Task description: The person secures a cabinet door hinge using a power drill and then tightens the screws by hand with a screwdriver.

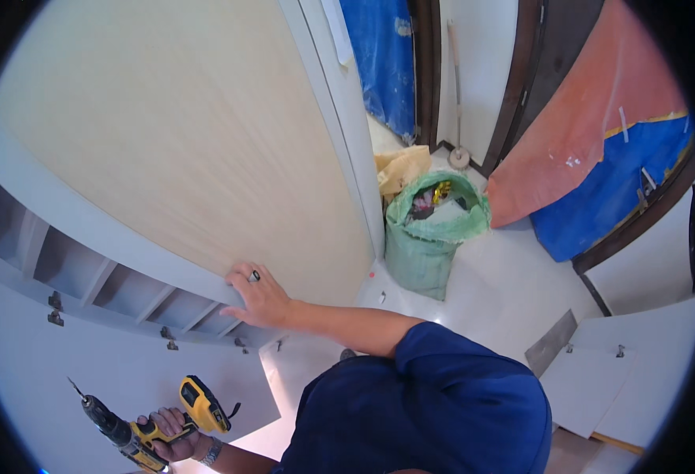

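Observation:
At the lower left, my left hand (175,433) is closed round the handle of a yellow-and-black cordless drill (140,444). A thin bit points up and left from its chuck, and a battery pack is fitted at the other end of the handle. My right hand (262,299) reaches across and grips the white edge of a tall cabinet (165,261), fingers on the beige panel (197,134) and thumb on the shelf side. A small dark-and-light thing shows at its fingers; ring or loose piece, I cannot tell. Metal hinges (169,338) line a white door panel (118,367) beside the shelves.
Beyond the cabinet, a green woven sack (422,253) of rubbish stands on the pale floor (482,276). Blue sheeting (600,193) and red sheeting (576,126) hang over doorways. A long-handled tool (458,154) leans by the wall. White panels with hinges (600,371) lie at right.

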A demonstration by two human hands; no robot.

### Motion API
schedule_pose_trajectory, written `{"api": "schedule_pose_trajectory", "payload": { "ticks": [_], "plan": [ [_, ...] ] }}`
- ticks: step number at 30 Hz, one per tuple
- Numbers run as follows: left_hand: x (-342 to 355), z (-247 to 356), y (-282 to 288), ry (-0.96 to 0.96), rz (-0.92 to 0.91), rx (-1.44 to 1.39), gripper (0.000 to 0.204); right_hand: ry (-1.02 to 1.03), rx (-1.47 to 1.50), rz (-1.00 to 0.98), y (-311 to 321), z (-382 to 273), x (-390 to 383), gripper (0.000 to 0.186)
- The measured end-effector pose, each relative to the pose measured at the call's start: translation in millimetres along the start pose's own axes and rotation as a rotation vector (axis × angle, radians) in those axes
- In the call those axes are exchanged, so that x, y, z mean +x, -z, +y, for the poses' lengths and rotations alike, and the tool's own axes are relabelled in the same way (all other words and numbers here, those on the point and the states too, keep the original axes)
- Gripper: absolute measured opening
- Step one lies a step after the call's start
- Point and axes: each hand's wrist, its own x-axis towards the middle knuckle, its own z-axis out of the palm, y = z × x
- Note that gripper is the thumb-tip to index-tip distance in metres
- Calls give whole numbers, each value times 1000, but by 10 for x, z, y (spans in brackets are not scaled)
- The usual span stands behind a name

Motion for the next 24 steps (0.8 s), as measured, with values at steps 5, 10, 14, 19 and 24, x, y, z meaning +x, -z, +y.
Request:
{"api": "schedule_pose_trajectory", "payload": {
  "ticks": [5,10,14,19,24],
  "plan": [
    [-48,-14,158,-9,-7,-21,48,-11,-3,-30,-17,-48,74,57],
    [-63,26,311,26,-5,-52,47,-2,-50,-26,-43,-143,53,56],
    [-79,-7,494,9,56,-61,49,32,-60,6,-29,-210,35,57],
    [-88,6,679,-9,111,-60,52,8,-66,28,-105,-318,-44,65],
    [-64,18,802,0,100,-64,52,-2,-101,19,-137,-421,-69,71]
  ]
}}
